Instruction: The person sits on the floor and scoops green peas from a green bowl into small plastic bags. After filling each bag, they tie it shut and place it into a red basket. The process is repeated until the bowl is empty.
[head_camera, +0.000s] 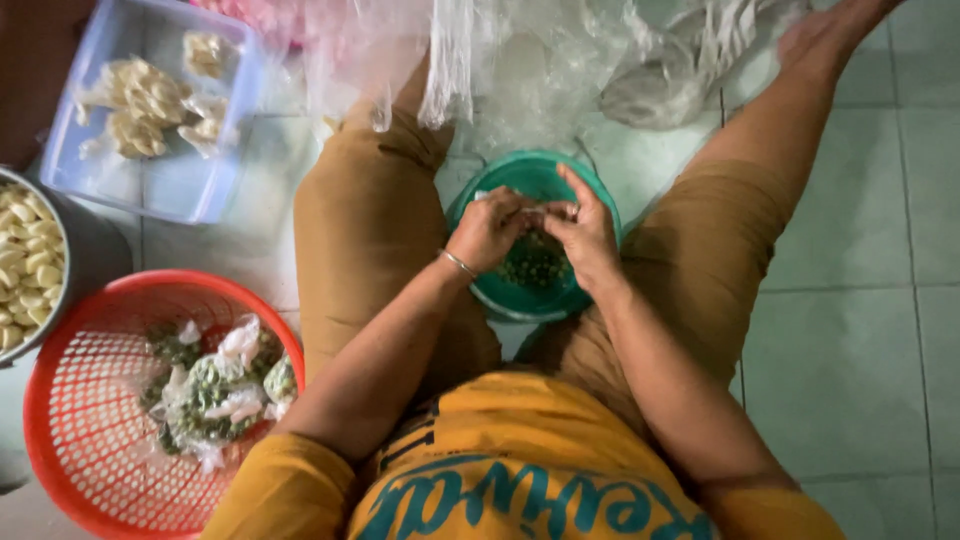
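Observation:
I sit on a tiled floor with a green bowl (505, 298) of small green peas between my legs. Above the bowl, my left hand (487, 229) and my right hand (583, 235) meet, fingers pinched together on a small clear plastic bag (532, 210) that is mostly hidden by the fingers. A metal bangle (458, 264) circles my left wrist.
A red perforated basket (75, 420) at lower left holds several tied clear bags of peas (215, 388). A metal pot (30, 262) of pale peeled cloves stands at the left. A blue tray (175, 185) with bagged cloves lies at upper left. Loose clear plastic bags (560, 60) pile ahead.

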